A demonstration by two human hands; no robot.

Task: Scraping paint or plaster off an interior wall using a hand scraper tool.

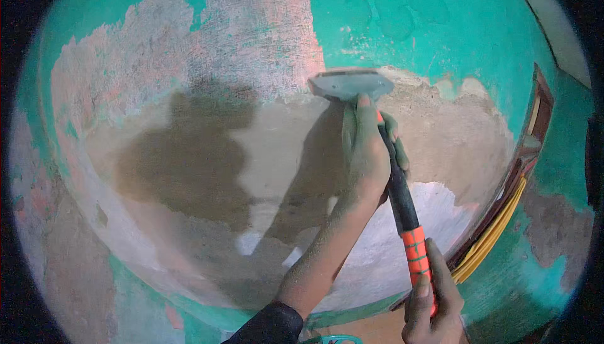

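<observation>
A long-handled scraper with a wide metal head [349, 82] lies against the wall [264, 141], at the border between bare plaster and green paint. My left hand [370, 150] grips the upper black part of its handle, just below the head, with the thumb pointing up at it. Lower down, my right hand [434, 297] is closed around the orange grip [415, 254] near the handle's end. Left of the head, a patch of scratched pinkish-white undercoat [255, 37] shows. Dark shadows of my arms and the tool fall on the plaster.
Yellow cloth [493, 230] hangs at the right, below a brown wooden frame or shelf [540, 103]. The rim of a teal container [342, 339] shows at the bottom edge. A corner of the wall and a pale surface [547, 9] stand at the upper right.
</observation>
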